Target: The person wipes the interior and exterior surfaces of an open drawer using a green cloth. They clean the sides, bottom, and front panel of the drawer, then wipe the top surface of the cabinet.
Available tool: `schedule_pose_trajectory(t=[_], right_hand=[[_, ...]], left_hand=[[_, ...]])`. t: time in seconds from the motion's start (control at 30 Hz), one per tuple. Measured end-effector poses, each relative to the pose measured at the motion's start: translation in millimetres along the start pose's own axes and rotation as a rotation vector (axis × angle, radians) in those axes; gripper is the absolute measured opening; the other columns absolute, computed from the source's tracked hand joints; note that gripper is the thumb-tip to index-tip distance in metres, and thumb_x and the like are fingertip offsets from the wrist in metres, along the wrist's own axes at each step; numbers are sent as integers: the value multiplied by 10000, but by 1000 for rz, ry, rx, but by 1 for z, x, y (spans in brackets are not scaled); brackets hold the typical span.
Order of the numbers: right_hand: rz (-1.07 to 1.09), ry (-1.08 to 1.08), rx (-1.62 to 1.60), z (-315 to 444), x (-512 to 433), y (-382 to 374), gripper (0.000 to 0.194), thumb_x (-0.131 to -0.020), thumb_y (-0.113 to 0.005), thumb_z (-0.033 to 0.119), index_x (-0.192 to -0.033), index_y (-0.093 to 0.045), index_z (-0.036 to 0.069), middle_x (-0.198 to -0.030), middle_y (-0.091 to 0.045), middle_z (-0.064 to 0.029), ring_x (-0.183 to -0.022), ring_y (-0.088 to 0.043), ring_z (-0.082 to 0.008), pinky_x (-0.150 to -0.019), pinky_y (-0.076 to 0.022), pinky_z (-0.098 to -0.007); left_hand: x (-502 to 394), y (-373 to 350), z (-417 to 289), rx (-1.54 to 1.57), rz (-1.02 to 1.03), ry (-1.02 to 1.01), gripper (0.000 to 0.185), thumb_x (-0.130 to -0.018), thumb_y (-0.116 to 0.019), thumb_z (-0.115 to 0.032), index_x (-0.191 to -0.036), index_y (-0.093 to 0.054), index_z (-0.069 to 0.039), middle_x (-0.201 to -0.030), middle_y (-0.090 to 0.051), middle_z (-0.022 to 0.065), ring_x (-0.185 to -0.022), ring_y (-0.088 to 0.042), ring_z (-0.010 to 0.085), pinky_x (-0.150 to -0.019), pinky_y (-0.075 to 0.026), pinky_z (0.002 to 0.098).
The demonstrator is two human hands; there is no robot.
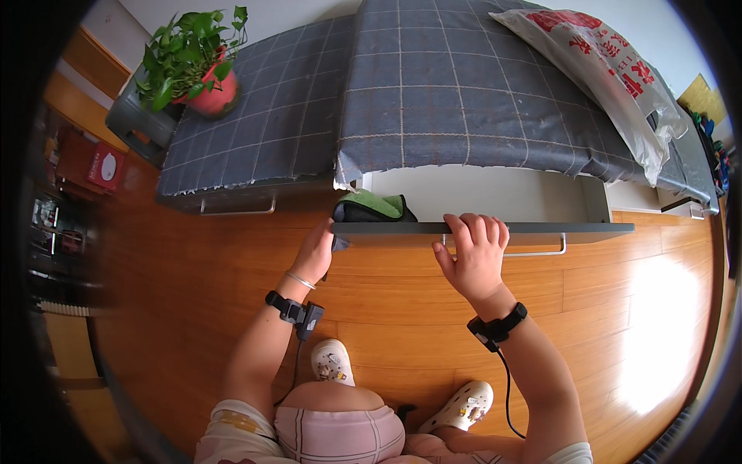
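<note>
A drawer (pixel 481 191) with a white interior is pulled out from under the cloth-covered cabinet, and its grey front panel (pixel 394 233) faces me. My right hand (pixel 478 255) has its fingers over the panel's top edge and its thumb on the near side, above the metal bar handle (pixel 563 243). At the panel's left end, my left hand (pixel 315 249) presses a green and dark grey cloth (pixel 374 207) round the edge. Most of the cloth bunches behind the panel, and a grey bit shows below it. The left fingertips are hidden.
A blue-grey checked tablecloth (pixel 429 104) drapes the cabinet. A plastic bag with red print (pixel 614 75) lies on its right. At left, a potted plant (pixel 214 93) stands on a lower covered cabinet beside a grey plastic stool (pixel 139 116). Below is wooden floor (pixel 394 301).
</note>
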State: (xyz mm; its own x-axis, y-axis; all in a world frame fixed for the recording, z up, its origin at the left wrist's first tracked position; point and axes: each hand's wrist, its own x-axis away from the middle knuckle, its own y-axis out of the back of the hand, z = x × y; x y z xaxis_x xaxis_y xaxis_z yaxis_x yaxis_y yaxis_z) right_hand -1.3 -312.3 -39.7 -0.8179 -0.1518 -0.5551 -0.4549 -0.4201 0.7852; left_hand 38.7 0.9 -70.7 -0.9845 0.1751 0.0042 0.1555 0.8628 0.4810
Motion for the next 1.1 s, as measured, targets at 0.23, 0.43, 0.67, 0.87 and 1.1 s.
schedule_pose_trajectory(t=[0.23,0.43,0.67,0.87,1.1], right_hand=[[24,-9,-4,6,-4,6,433,-832,-763,317,-1193,-604,140,-1089,-566,-52,-1049,-520,-279,-994,-371,-485],[-9,-11,-21,5,0,11,332,-829,-757,245,-1121,-639,137,-1010,-582,-34,-986,-542,-266,-949,-382,-458],[-30,4,-33,13,11,15,297,-822,-757,215,-1087,-645,142,-975,-583,-20,-944,-541,-246,-921,-381,-438],[-29,-6,-46,15,9,19,279,-821,-768,234,-1058,-651,145,-951,-573,-17,-925,-539,-245,-898,-385,-429],[4,-35,-46,19,4,24,162,-804,-784,223,-870,-665,134,-826,-576,-5,-787,-543,-238,-758,-399,-396]], left_hand=[[-6,-5,25,52,42,144,328,-1062,-482,-285,-1186,-592,-2,-1083,-675,194,-999,-645,329,-888,-495,361],[-7,-13,32,-204,69,230,319,-1012,-506,-254,-1140,-631,10,-1057,-689,247,-973,-664,401,-851,-520,434],[20,25,75,-201,-300,415,476,-1008,-613,-412,-897,-664,47,-725,-622,122,-658,-575,217,-659,-485,349],[15,14,-30,47,97,-62,567,-1090,-429,-454,-1351,-588,24,-1267,-664,148,-1161,-611,251,-1019,-455,337],[-33,30,-63,-265,606,102,755,-1083,-178,-568,-1549,-350,0,-1642,-288,198,-1536,-241,313,-1243,-198,341]])
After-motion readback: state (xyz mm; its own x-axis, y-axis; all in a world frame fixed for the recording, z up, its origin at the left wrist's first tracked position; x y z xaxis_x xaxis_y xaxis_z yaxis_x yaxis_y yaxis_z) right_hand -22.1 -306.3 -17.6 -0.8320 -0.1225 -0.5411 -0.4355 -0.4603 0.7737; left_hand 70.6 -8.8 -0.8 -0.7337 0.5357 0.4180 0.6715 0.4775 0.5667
